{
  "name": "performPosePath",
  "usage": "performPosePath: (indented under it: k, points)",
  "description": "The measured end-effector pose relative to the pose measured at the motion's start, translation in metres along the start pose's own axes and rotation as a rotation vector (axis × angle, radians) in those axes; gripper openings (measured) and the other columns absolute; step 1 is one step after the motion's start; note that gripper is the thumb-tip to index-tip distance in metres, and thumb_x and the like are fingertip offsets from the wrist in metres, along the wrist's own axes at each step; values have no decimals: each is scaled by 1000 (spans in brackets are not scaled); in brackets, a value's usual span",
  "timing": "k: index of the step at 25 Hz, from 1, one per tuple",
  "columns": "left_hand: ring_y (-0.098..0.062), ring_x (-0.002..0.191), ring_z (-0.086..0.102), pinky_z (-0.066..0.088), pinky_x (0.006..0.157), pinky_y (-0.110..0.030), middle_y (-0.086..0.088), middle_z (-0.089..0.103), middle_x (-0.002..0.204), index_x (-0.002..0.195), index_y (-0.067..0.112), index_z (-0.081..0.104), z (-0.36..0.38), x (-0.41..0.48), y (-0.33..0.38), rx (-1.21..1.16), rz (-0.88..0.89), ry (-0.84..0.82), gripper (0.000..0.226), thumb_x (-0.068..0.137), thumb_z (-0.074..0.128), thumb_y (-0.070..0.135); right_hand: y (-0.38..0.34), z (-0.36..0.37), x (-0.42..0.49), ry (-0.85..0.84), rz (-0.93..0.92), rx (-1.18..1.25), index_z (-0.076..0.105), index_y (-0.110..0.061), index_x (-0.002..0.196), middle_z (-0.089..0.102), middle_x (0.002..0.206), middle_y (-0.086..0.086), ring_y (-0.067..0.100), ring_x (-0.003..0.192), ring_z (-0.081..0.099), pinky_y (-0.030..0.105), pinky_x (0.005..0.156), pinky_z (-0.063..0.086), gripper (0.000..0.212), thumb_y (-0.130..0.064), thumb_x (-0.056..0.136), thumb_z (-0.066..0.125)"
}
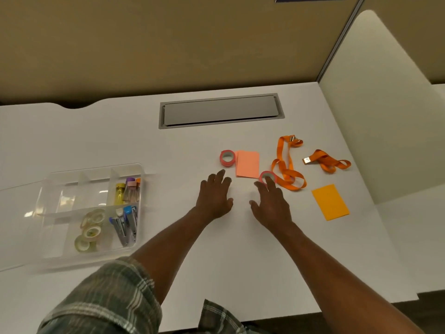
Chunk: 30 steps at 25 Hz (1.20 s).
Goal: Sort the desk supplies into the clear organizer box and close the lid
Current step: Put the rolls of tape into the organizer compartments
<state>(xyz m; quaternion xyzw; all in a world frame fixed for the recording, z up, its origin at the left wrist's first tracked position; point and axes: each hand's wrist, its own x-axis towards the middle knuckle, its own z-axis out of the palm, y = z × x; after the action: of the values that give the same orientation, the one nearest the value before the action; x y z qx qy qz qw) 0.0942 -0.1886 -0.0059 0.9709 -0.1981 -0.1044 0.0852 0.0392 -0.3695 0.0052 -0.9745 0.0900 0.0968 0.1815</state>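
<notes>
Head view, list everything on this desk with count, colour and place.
desk: one, white, underneath all
organizer box: one, clear, desk's left
clear tape rolls: three, box's near middle compartment
staplers: two, blue-ended, near right compartment
tubes: several, yellow and pink, far right compartment
pink tape rolls: two, beside the pink pad
pink pad: one, desk centre
orange pad: one, right
straps: two, orange, far right
cable hatch: one, grey, desk's back
left hand: one, open, desk centre
right hand: one, open, fingertips at nearer pink roll
</notes>
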Motion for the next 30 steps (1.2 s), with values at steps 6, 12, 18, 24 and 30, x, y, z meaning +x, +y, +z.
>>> performPosePath:
  k: [6,12,18,24,30]
  points:
    - [-35,128,43,40,100,-47,-13,32,155,133,11,49,-5,72,11,125,-34,-83,58,86,61,43,33,6,17,-108,-7,-29,44,-20,145,35,159,4,29,130,52,43,101,48,58,-30,92,65]
    - [-32,121,50,42,99,-42,-9,51,140,129,10,57,-8,74,3,-130,-127,-56,47,89,62,35,33,1,17,-1,-85,79,64,-18,127,60,134,4,25,115,60,36,94,49,34,-19,92,62]
    - [-15,87,61,42,67,-24,6,67,101,92,17,64,-41,21,-3,-741,-305,117,13,86,68,27,-15,-20,7,160,107,612,53,-23,116,68,108,0,15,91,66,30,77,54,34,-22,88,73]
    - [-16,82,65,51,67,-29,4,66,92,102,23,53,-59,-68,-39,-1020,-465,225,28,85,71,35,-93,-6,-9,41,77,770,56,-31,114,67,96,-10,19,84,72,38,79,58,28,-34,88,65]
    - [-16,85,69,59,79,-40,5,71,94,110,29,59,-76,-147,-133,-1051,-607,339,29,86,70,40,-200,26,-24,-108,-15,824,61,-35,104,67,100,-13,14,75,74,48,82,60,19,-25,87,63]
